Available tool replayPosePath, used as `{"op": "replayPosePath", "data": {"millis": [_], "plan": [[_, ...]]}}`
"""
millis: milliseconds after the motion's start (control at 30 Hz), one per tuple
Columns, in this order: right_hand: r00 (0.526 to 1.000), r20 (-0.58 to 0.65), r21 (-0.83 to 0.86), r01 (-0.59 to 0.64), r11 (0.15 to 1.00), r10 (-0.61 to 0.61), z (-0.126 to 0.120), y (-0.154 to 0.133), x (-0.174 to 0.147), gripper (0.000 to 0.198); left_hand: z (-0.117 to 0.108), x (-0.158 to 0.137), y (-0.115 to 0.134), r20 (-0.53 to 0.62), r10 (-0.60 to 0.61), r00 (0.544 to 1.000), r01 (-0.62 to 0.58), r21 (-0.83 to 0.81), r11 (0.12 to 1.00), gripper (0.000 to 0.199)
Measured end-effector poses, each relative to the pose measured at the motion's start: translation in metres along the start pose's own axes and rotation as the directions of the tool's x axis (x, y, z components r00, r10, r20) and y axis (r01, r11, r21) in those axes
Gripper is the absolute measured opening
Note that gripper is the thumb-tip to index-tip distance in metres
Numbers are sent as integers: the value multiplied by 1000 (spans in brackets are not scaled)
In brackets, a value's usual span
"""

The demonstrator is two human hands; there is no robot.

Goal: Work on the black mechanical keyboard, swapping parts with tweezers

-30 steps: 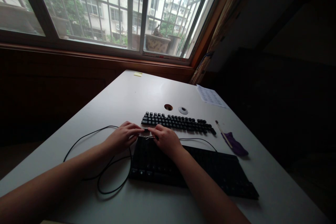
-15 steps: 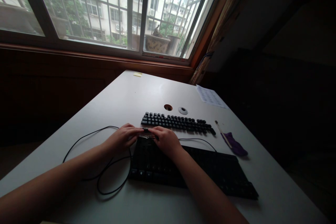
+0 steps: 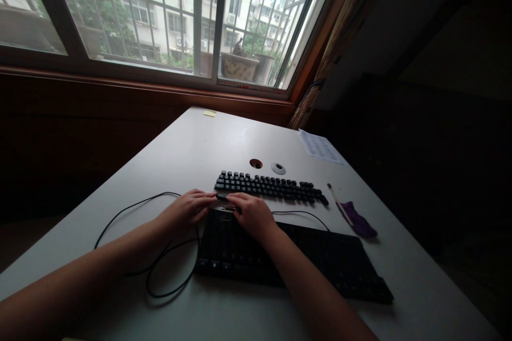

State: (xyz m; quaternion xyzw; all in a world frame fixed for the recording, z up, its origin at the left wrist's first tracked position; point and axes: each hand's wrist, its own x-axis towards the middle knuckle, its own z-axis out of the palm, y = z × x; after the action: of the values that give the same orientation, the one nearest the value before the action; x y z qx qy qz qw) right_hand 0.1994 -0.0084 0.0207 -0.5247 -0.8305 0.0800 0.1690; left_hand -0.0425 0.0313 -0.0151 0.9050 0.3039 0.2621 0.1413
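A long dark keycap (image 3: 222, 196) lies in front of the rows of loose keycaps (image 3: 268, 186), at their left end. My left hand (image 3: 192, 205) has its fingertips pressed against the keycap's left end, with the fingers together. At its other end, the index finger of my right hand (image 3: 254, 213) touches it. A thin shiny metal tool (image 3: 229, 207) pokes out from under my right hand, which seems to grip it; its handle is hidden. Just below both hands is the black keyboard (image 3: 324, 256), partly covered by my right forearm.
A black cable (image 3: 172, 294) loops left of the keyboard. On the right, a thin brush (image 3: 340, 205) rests on a purple cloth (image 3: 360, 222). Farther back are a table hole (image 3: 256, 163), its round cover (image 3: 279, 169), printed paper (image 3: 322, 147) and a yellow note (image 3: 209, 113).
The keycap has turned and come down flatter between my fingertips, showing its long side now. Both hands have stayed almost in place, the left fingertips drawn slightly left.
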Motion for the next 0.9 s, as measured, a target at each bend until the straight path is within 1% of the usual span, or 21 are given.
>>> {"op": "replayPosePath", "data": {"millis": [267,400,633,700,800,900], "plan": [[1000,-7,-15,-11,1000,11,-1,-1,-1,36,0,0,0,-12,11,1000,-11,17,1000,43],[1000,8,-29,-15,999,15,-2,-2,-1,36,-1,0,1,-33,3,999,-4,-9,1000,44],[1000,-3,-37,-9,999,9,-2,-2,-1,43,-2,-1,4,-80,-37,996,31,-66,997,37],[1000,-5,-52,-3,999,3,-2,-2,-2,44,-4,0,6,-78,-42,996,37,-71,997,33],[999,0,-63,42,997,-42,-2,-3,-2,44,-8,1,11,-57,-67,996,63,-68,996,26],[992,13,-41,126,991,-125,-3,-5,-2,42,-11,2,14,-95,-139,986,133,-74,988,18]]}}
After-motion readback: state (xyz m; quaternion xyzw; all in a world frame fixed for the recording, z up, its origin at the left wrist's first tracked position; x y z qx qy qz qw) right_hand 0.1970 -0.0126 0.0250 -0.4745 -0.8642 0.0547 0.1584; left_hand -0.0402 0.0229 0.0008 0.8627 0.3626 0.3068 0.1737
